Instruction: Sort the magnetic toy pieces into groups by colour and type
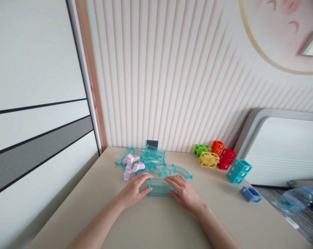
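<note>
Both grips close on one translucent teal curved plastic track piece [158,188], the left grip [132,192] clamped at its left end and the right grip [183,193] at its right end. That piece sits on the beige bench [151,224], near its front edge. Just beyond, at 12 o'clock, lies a loose heap of matching teal plastic track pieces [152,160]. Pale lilac zigzag plastic blocks [131,167] touch that heap at 11 o'clock. Well apart at 2 o'clock stand a lime-green open-frame cube [202,150], a yellow open-frame cube [208,159], an orange open-frame cube [218,147], a red open-frame cube [226,159] and a teal open-frame cube stack [238,171]. A blue open-frame cube [251,194] lies at 3 o'clock.
</note>
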`<state>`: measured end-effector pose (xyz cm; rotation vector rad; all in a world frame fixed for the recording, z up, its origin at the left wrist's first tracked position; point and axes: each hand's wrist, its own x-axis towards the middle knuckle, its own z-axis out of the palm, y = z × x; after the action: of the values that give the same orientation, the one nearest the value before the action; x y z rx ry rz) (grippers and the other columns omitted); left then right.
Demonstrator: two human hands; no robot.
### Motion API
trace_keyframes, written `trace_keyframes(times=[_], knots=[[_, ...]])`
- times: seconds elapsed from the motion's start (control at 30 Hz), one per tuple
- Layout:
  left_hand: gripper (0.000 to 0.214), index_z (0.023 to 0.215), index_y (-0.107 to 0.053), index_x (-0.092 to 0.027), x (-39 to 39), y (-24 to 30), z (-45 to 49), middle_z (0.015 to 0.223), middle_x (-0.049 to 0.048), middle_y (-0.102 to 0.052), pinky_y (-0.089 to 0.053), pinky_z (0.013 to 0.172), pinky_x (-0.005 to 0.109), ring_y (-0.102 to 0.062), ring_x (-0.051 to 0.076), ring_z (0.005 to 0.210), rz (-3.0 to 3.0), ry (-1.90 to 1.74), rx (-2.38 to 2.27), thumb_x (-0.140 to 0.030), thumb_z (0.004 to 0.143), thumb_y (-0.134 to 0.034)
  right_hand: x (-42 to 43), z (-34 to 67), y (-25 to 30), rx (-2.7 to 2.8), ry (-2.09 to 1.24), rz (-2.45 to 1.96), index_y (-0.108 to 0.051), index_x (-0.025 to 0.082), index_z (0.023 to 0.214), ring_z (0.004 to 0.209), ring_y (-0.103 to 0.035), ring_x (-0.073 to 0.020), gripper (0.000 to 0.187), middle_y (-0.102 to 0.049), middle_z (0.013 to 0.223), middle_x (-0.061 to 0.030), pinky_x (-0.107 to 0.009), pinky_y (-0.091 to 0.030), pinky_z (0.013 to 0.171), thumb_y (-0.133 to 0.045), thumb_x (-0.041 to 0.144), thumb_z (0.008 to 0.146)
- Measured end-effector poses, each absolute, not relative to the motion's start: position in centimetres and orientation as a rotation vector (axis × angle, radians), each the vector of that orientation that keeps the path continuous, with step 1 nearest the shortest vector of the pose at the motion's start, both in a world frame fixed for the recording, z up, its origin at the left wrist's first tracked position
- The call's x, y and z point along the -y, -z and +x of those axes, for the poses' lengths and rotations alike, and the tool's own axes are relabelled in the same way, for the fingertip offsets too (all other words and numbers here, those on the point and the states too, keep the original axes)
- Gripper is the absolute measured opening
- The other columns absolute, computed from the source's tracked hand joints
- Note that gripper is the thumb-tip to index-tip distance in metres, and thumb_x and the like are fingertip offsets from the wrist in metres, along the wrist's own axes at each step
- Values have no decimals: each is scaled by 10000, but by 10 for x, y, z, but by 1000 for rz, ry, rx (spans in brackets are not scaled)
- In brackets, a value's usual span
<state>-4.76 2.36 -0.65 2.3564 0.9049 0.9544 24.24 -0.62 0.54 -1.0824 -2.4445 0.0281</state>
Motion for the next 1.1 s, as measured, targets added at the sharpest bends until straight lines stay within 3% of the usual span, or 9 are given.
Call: trace_keyframes(times=[0.13, 0.3, 0.63, 0.9, 1.1], knots=[[288, 1219, -611, -250, -27, 12, -48, 1249, 71, -696, -496, 1054, 366, -638, 223, 1193, 2264, -997, -909, -368, 956, -625, 4, 267, 1, 2315, -251, -1139, -547, 262, 1426, 1266, -599, -282, 510, -633, 1372, -137, -442, -490, 1071, -633, 455, 963], [305, 1213, -614, -248, -27, 13, -45, 1254, 74, -697, -497, 1045, 371, -640, 228, 1189, 2206, -979, -902, -411, 956, -623, -1, 276, 2, 2214, -474, -1181, -625, 234, 1326, 1219, -635, -290, 407, -669, 1304, -146, -462, -503, 1055, -611, 431, 970], [326, 1233, -618, -271, -26, 19, -45, 1260, 68, -693, -485, 1063, 407, -632, 239, 1202, 2275, -794, -947, -321, 916, -672, 2, 282, -7, 2207, -534, -1229, -634, 248, 1335, 1153, -653, -297, 439, -688, 1252, -133, -473, -509, 1027, -639, 441, 940], [598, 1352, -541, -296, -27, 24, -46, 1344, 70, -659, -479, 1090, 450, -621, 259, 1241, 2263, -740, -996, -225, 809, -781, 2, 289, -2, 2148, -706, -1311, -562, 229, 1426, 1095, -660, -292, 715, -695, 1242, -130, -474, -517, 998, -774, 530, 813], [625, 1370, -524, -300, -28, 23, -47, 1311, 73, -679, -501, 1063, 465, -659, 260, 1183, 2225, -752, -1025, -211, 807, -778, 4, 286, -8, 2182, -736, -1387, -688, 220, 1204, 1113, -654, -293, 439, -714, 1209, -106, -462, -499, 1012, -765, 417, 820]])
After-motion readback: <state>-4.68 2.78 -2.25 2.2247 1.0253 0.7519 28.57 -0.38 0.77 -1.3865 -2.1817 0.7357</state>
